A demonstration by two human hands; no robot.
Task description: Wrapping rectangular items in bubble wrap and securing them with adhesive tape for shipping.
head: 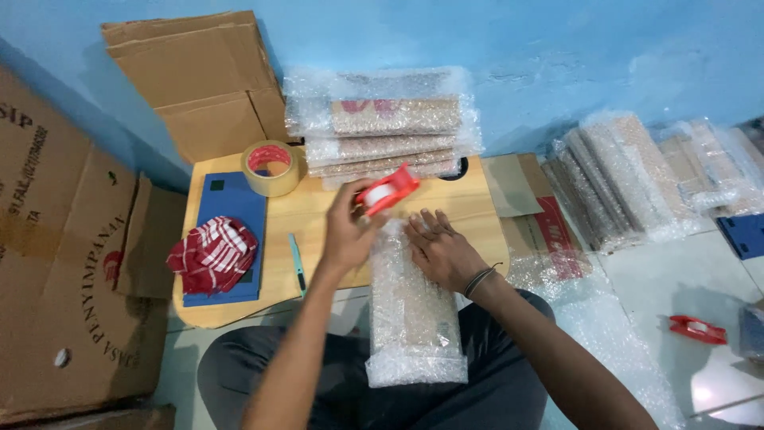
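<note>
Left hand [346, 231] grip: clenched around red tape dispenser [387, 191], held just above the far end of the bubble-wrapped package [414, 306]. Package long axis runs near-to-far, from lap onto surface [318, 215]. Right hand [442, 251] grip: released, pressing flat on package.

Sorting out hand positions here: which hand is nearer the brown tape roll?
Left. The left hand is just right of the brown tape roll; the right hand lies farther right.

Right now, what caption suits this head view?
Left hand holds a red tape dispenser over a bubble-wrapped parcel pressed by the right hand.
</note>
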